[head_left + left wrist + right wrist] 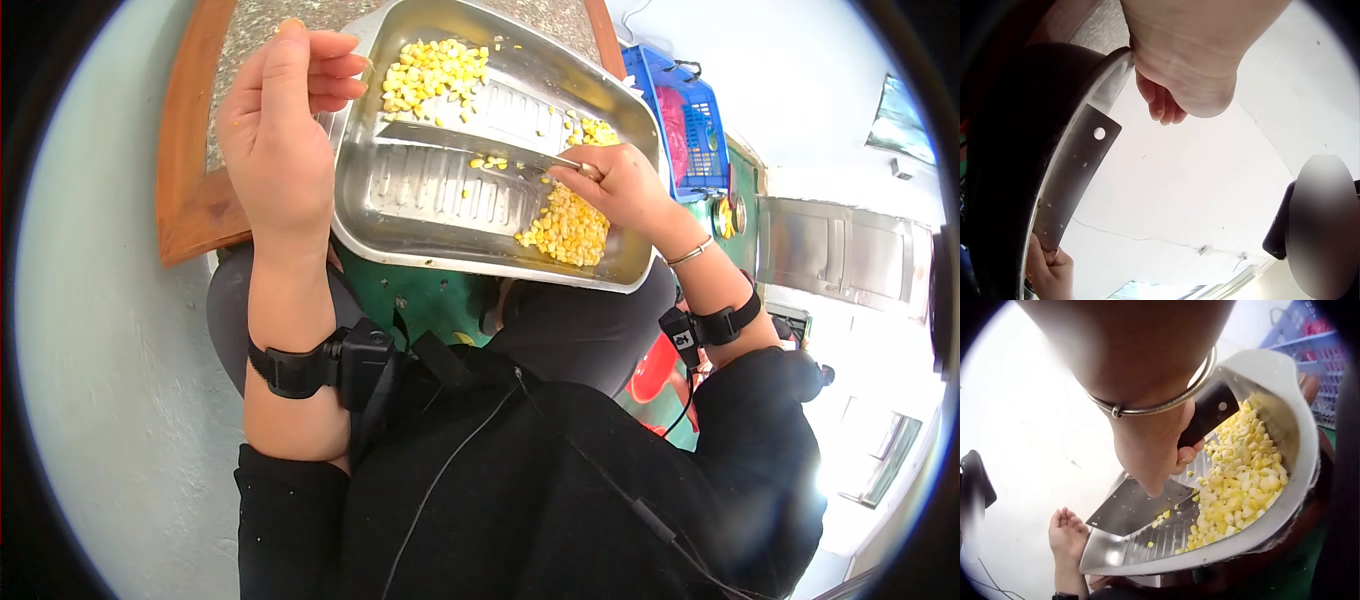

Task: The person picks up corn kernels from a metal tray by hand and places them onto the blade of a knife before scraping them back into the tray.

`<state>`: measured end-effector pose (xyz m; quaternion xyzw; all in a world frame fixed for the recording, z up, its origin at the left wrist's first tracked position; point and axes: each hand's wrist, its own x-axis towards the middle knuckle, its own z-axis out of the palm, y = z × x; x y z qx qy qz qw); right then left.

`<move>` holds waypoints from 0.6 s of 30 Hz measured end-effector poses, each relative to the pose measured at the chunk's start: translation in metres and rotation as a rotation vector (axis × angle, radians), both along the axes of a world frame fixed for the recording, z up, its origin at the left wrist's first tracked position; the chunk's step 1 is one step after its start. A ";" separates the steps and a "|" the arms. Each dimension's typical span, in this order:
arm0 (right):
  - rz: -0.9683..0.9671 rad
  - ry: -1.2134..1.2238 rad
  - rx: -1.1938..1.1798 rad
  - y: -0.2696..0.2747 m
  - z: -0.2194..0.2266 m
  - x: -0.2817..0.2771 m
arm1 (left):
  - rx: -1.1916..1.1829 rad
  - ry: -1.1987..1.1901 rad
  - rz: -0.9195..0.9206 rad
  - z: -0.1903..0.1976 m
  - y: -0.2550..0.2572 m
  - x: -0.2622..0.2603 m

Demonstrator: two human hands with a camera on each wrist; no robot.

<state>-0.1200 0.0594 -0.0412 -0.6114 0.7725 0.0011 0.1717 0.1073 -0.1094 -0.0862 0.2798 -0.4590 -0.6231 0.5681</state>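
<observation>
In the head view, a large metal tray (pixel 430 232) with a ridged bottom holds loose yellow corn kernels. One heap of kernels (pixel 430 80) lies at its far left, and a larger pile (pixel 570 225) at the near right. My right hand (pixel 625 185) grips the black handle (pixel 1210 412) of a cleaver inside the tray. The cleaver blade (pixel 1135 509) reaches leftward across the tray, a few kernels stuck to it. Raised by the tray's left rim, my left hand (pixel 285 130) holds nothing, its fingers loosely bent.
The tray spans a stone-topped table with a wooden edge (pixel 185 200) and the person's lap. Beyond its right end stands a blue plastic basket (pixel 690 120) with something pink inside. A red basin (pixel 655 370) is low on the right, and a wall (pixel 110 300) runs along the left.
</observation>
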 end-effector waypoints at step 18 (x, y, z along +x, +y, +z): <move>-0.201 -0.031 -0.028 0.027 0.017 0.025 | 0.044 -0.058 -0.043 -0.005 0.000 0.003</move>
